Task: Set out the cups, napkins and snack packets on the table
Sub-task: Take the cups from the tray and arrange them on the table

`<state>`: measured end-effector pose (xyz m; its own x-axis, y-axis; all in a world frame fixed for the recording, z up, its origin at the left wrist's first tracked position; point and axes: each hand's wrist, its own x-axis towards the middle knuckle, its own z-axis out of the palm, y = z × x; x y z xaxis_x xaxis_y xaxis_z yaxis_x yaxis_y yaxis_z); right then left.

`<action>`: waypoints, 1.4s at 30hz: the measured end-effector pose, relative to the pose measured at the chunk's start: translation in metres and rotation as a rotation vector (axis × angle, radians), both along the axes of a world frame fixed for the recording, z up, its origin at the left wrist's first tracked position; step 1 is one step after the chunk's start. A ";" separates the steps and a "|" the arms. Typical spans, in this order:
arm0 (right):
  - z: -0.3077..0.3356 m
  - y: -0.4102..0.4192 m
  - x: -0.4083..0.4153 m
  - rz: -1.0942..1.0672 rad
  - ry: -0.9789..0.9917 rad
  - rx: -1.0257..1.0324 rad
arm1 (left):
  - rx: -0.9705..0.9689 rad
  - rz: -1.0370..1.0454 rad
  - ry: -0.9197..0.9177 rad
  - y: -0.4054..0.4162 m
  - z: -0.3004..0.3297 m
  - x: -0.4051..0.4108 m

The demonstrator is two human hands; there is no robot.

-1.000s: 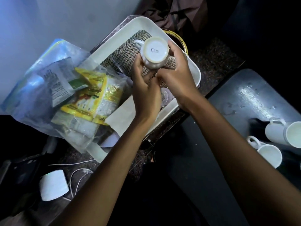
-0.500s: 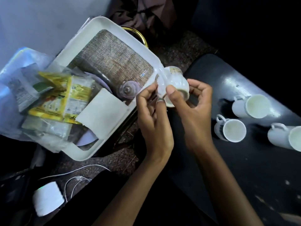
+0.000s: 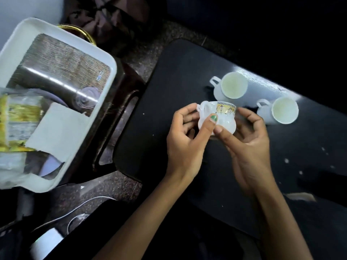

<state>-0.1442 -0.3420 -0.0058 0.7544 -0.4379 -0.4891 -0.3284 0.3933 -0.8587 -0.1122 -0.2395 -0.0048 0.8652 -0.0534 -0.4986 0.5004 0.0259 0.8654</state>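
Note:
A white cup with a gold patterned band [image 3: 225, 117] is held upright over the black table [image 3: 184, 87]. My left hand [image 3: 185, 143] grips its handle side, thumb pressed on the wall. My right hand [image 3: 247, 147] cradles the other side with thumb and curled fingers. Two white cups [image 3: 231, 85] [image 3: 281, 109] stand on the table just behind it. At the left, the white tray [image 3: 110, 76] carries yellow snack packets [image 3: 18, 113] in clear plastic and a white napkin [image 3: 58, 128].
A small clear glass lid [image 3: 87, 98] lies in the tray on its woven mat. A dark wooden stool [image 3: 120, 109] carries the tray. White cables [image 3: 78, 220] and a white device lie on the speckled floor at bottom left. Dark cloth lies behind the tray.
Both hands carried the cup from above the tray rightward over the black table and turned it from bottom-up to upright. The view swung right with them.

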 end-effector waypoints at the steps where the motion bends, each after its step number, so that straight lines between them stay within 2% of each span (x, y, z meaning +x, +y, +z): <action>1: 0.000 -0.007 -0.005 0.013 0.005 -0.016 | 0.037 -0.050 0.010 -0.003 0.000 -0.002; 8: -0.002 -0.039 -0.036 0.196 0.052 -0.234 | 0.189 -0.300 0.066 -0.022 0.000 -0.007; 12: -0.005 -0.046 -0.051 0.230 0.086 -0.352 | 0.241 -0.433 0.033 -0.032 -0.004 -0.008; 22: -0.033 -0.060 -0.084 0.340 0.257 -0.726 | 0.307 -0.821 -0.199 -0.046 -0.019 -0.025; 31: -0.074 -0.062 -0.070 0.198 0.354 -1.066 | 0.520 -0.980 -0.447 -0.076 -0.043 -0.029; 39: -0.099 -0.067 -0.076 0.231 0.412 -1.085 | 0.641 -1.099 -0.572 -0.081 -0.069 -0.033; 42: -0.099 -0.068 -0.086 0.223 0.385 -0.987 | 0.649 -1.101 -0.565 -0.077 -0.076 -0.041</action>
